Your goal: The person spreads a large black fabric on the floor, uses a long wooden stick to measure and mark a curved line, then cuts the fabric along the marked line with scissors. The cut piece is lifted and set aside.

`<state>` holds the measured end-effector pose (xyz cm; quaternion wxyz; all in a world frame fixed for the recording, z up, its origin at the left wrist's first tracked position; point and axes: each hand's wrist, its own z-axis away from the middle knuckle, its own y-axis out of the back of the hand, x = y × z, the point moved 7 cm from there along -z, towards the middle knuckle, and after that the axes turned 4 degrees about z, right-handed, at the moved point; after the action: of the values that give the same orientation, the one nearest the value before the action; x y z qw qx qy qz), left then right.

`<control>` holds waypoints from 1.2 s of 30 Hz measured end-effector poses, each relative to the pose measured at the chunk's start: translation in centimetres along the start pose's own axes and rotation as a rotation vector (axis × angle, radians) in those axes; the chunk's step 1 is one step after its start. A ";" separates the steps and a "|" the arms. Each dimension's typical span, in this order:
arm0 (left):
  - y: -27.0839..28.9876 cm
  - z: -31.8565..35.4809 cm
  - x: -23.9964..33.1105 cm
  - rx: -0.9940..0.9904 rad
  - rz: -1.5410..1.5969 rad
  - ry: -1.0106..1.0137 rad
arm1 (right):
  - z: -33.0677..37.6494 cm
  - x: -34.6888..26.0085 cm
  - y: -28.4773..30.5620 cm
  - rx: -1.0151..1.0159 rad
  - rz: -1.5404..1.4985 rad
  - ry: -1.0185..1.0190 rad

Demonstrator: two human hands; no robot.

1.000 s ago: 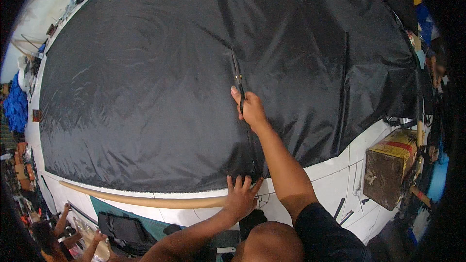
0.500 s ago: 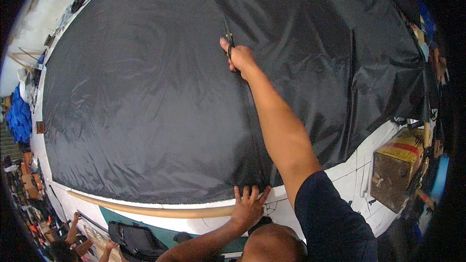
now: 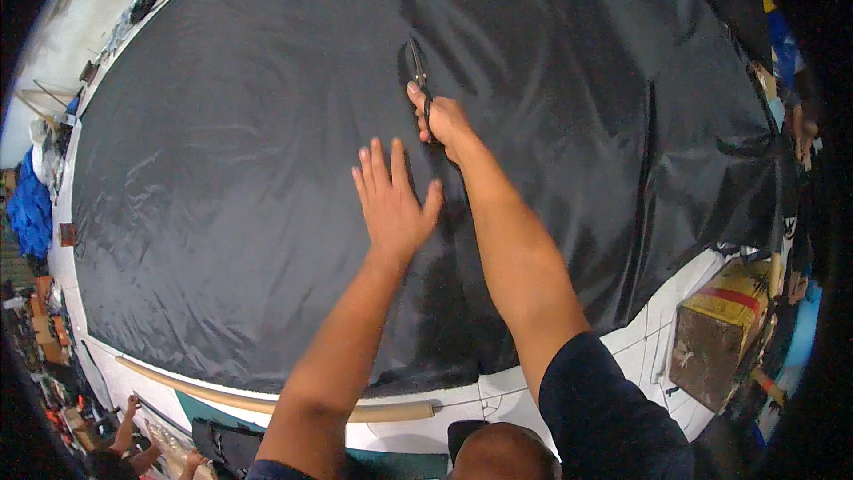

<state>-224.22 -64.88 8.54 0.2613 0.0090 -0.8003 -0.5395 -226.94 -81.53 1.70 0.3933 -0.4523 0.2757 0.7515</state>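
Note:
A broad sheet of black, shiny fabric (image 3: 240,178) lies spread before me, with soft creases on its right half. My right hand (image 3: 442,124) grips a pair of scissors (image 3: 418,67) by the dark handles, thumb on top. The blades point away from me, parted a little, over the middle of the cloth. Just left of a dark line running toward me, my left hand (image 3: 391,213) rests palm down on the fabric. Its fingers are spread and hold nothing; the fingertips sit slightly nearer to me than the scissors.
Below the fabric's near edge lies a long cardboard tube (image 3: 391,412) on white tiles (image 3: 635,356). A brown and yellow taped box (image 3: 711,338) stands at the right. Another person's hands (image 3: 133,409) show at lower left. A blue bundle (image 3: 31,213) sits at far left.
My left hand has moved from the fabric's near edge forward onto its middle, close to the right hand. The right hand with the scissors has drawn back only slightly.

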 end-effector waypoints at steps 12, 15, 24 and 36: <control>-5.0 -3.1 -2.9 -0.257 -0.086 0.101 | 0.2 -0.6 0.1 -0.149 -0.081 -0.075; -5.1 -3.5 -3.1 -0.303 -0.054 0.123 | -0.7 -1.4 0.6 -0.184 0.023 -0.144; -6.0 -3.4 -3.5 -0.392 -0.024 0.184 | -1.4 -2.1 0.7 -0.127 0.176 -0.260; -6.2 -3.6 -3.7 -0.383 -0.046 0.204 | -2.3 -1.2 0.4 0.026 0.036 -0.165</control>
<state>-221.16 -69.54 2.65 0.3256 0.0320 -0.6520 -0.6840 -225.83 -83.95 1.77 0.4072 -0.3787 0.2602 0.7894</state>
